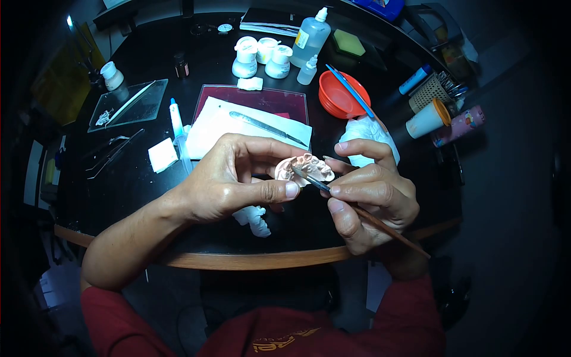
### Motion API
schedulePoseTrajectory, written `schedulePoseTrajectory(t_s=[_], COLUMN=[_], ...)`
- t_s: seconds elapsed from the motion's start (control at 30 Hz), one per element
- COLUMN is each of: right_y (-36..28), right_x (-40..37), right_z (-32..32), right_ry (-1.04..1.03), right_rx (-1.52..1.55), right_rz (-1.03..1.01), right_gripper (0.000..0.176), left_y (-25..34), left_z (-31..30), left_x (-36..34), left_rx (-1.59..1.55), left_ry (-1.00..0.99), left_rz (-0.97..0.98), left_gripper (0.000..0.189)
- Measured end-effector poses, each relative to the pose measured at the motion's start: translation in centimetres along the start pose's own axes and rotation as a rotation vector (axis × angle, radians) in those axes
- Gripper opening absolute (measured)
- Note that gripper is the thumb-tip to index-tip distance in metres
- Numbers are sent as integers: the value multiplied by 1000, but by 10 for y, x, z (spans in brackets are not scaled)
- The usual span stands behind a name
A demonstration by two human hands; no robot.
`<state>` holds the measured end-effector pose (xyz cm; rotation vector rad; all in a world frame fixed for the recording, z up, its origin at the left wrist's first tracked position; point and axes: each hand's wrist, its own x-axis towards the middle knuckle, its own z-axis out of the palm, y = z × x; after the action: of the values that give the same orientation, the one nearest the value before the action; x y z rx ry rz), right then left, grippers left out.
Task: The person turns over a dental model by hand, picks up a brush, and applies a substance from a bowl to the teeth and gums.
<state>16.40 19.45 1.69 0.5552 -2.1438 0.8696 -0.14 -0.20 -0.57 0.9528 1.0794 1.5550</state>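
Observation:
My left hand (pixel 238 172) grips a pinkish plaster dental model (pixel 288 169) between thumb and fingers, above the front part of the desk. The model shows several teeth along a curved arch. In my right hand (pixel 377 196) is a thin paintbrush (pixel 380 224) with a brown wooden handle and a dark ferrule, held like a pen. Its tip meets the inner side of the model. Beyond both hands, a scalpel (pixel 262 126) lies on a white paper sheet (pixel 208 137). Below the model, a crumpled white tissue (pixel 254 221) rests on the desk.
At the back stand several white jars (pixel 244 66) and a clear bottle (pixel 310 37). A red bowl (pixel 333 98) with a blue-handled brush across it is at the right. A glass slab (pixel 143 101), tweezers (pixel 110 157) and a syringe (pixel 178 128) lie to the left.

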Motion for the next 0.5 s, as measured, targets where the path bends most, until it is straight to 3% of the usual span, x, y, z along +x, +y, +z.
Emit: schedulePoseTrajectory(t_s=[0.5], right_y=[-4], right_x=[2], right_z=[-2], right_ry=[37], right_rx=[-21], right_rz=[-55], right_gripper=[22], left_y=[-6], left_z=[2], left_x=[1], left_rx=[-239], left_ry=[19], left_rz=[5], left_gripper=[59])
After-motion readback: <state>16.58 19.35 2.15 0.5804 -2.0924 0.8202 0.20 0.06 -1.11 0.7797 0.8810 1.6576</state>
